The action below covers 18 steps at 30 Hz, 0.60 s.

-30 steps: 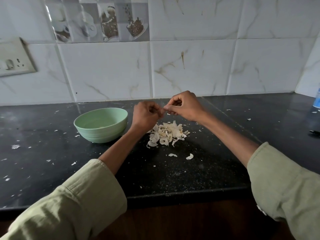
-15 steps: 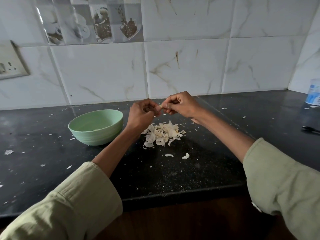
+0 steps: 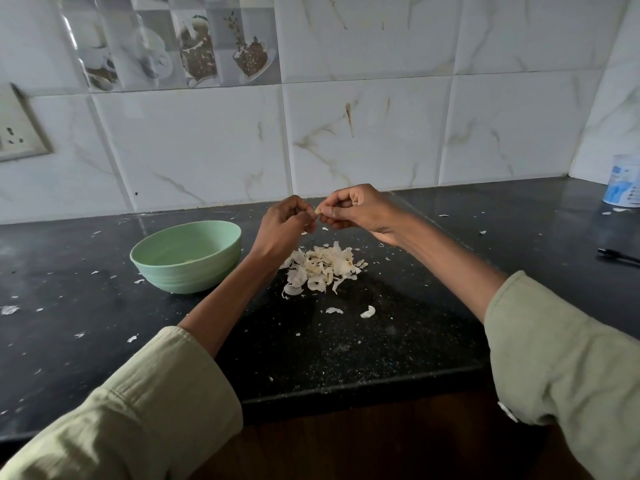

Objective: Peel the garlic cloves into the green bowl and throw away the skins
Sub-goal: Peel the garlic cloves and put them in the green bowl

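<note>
1. The left hand (image 3: 282, 225) and the right hand (image 3: 356, 209) are raised above the black countertop (image 3: 398, 341), with their fingertips meeting.
2. A garlic clove (image 3: 317, 212) sits between the two hands. The right hand pinches it between thumb and fingers, with the remaining fingers curled into the palm.
3. The fingers of the left hand are curled, with the tips at the clove; whether they grip the clove itself or only its skin cannot be told.
4. The pile of skins (image 3: 322, 268) lies on the countertop directly below the hands, nearer the person than the fingertips.
5. Two loose skin pieces (image 3: 367, 311) lie nearer still, between the two forearms.
6. The green bowl (image 3: 187, 256) stands upright on the countertop just beside the left wrist, on its outer side, apart from the pile. Its contents are barely visible.
7. Both forearms are bare; pale green sleeves (image 3: 152, 410) are rolled up.
8. Well beyond the right arm, on its outer side, stand a white-and-blue container (image 3: 623, 181) and a dark pen-like object (image 3: 618, 256).
</note>
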Available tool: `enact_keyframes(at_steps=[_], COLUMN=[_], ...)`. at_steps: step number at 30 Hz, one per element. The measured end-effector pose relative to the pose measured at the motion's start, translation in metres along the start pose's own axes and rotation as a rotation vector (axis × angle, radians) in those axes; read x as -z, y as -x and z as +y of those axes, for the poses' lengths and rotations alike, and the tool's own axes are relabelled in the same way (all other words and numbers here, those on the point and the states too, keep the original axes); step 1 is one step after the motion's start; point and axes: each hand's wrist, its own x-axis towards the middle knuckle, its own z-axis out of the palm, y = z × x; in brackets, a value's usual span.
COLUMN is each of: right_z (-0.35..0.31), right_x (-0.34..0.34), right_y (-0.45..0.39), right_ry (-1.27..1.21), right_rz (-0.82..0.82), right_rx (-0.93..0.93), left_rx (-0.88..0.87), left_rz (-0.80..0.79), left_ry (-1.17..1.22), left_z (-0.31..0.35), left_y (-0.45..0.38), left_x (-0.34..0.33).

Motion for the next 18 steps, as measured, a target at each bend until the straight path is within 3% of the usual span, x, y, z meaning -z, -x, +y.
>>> enact_keyframes(at_steps=[8, 13, 18], right_z=[0.0031, 0.0007, 0.0007], right_x=[-0.0030, -0.0052, -0.0028], right_y=[-0.0019, -0.0011, -0.0021], right_ry=[0.109, 0.090, 0.002], right_rz=[0.103, 0.026, 0.063], right_rx=[0.034, 0.001, -0.009], left_rx=[-0.062, -0.072, -0.092], left_rz=[0.060, 0.079, 0.061], left_ry=[-0.090, -0.109, -0.103], left_z=[-0.0002, 0.0005, 0.0014], left_y=[0.0006, -0.0001, 0.0003], left_x=[-0.0005, -0.0012, -0.0028])
